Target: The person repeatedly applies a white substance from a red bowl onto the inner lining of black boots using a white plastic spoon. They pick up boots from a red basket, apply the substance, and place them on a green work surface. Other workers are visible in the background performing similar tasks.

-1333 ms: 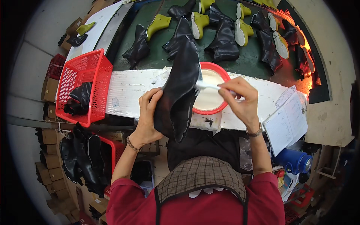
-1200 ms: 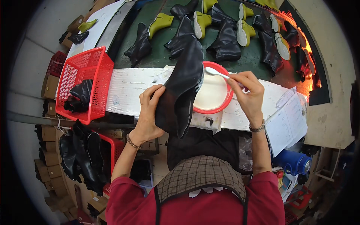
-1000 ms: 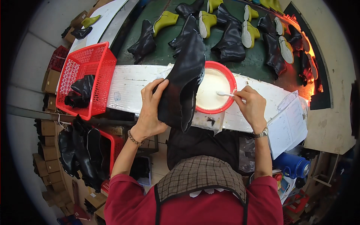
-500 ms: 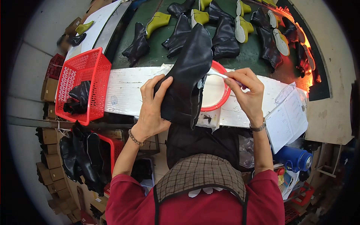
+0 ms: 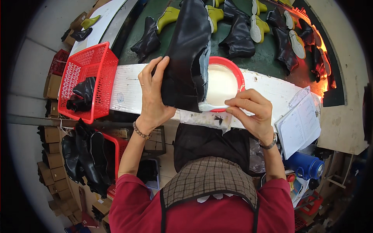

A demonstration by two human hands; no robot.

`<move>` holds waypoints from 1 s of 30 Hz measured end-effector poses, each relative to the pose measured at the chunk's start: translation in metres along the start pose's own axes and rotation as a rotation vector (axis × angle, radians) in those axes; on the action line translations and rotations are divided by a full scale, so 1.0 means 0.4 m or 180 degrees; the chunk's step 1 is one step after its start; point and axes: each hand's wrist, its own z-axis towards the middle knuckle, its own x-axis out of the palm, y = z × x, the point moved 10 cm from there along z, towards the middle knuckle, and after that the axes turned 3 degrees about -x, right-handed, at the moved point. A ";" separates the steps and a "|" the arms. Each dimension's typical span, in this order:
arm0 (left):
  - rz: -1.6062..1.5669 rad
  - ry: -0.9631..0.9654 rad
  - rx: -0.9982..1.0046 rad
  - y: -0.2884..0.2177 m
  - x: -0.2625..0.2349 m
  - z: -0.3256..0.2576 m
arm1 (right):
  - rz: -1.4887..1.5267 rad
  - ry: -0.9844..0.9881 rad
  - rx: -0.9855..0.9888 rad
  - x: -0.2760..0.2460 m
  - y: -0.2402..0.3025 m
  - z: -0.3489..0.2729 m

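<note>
My left hand [image 5: 152, 95] grips a black leather boot upper [image 5: 183, 58] by its left side, thumb underneath and fingers along the leather. The upper's open edge on the right shows a pale lining. Pinched between the fingers of my right hand [image 5: 253, 112] is a small white brush [image 5: 215, 107], much like a toothbrush. Its head touches the lower right corner of the upper's edge. Behind the brush sits a round red basin [image 5: 238, 73] of creamy white liquid [image 5: 222, 83], partly hidden by the upper.
A white board [image 5: 128, 87] runs along the front of a green conveyor belt [image 5: 256, 58]. Black uppers [image 5: 237, 37] and yellow-green shoe lasts [image 5: 259, 28] stand there, under an orange glow at right. Left is a red basket [image 5: 104, 83]; papers [image 5: 297, 122] and a blue flask [image 5: 307, 165] are right.
The brush has moved from the upper's higher right edge down to its lower corner. My left hand has shifted the upper slightly up and left. Things on the belt have moved rightward.
</note>
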 end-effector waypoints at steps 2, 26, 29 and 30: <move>0.0136 -0.0061 0.0027 0.006 0.005 -0.001 | 0.0297 0.0055 0.0291 0.019 -0.005 -0.013; -0.5356 0.1608 -0.2363 0.217 0.036 -0.241 | -0.0479 -0.0092 -0.0484 -0.044 -0.046 0.117; -0.5878 0.1184 -0.1893 0.218 0.007 -0.217 | -0.0526 -0.0098 -0.0295 -0.065 -0.086 0.065; -0.5906 0.1210 -0.1941 0.224 0.012 -0.222 | -0.0598 -0.0071 -0.0255 -0.067 -0.097 0.043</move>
